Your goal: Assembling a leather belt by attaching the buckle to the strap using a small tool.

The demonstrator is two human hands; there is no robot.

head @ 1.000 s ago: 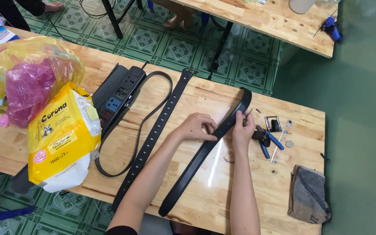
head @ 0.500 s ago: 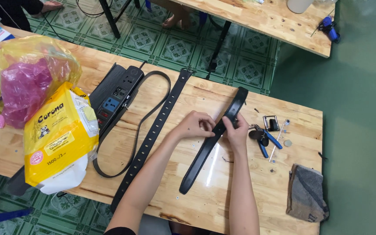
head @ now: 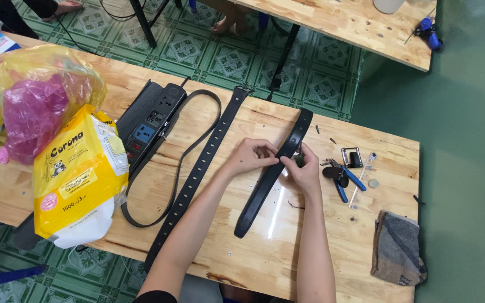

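A black belt (head: 270,174) is pinched by the fingers of both the left hand (head: 249,157) and right hand (head: 304,171). It is laid slanting from the worktop's (head: 321,247) far edge toward the near edge.

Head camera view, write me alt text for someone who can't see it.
Two bare hands, left hand and right hand, grip a black leather strap lying diagonally on a wooden table. A longer black perforated belt and a black power strip lie to the left, blue-handled pliers to the right.
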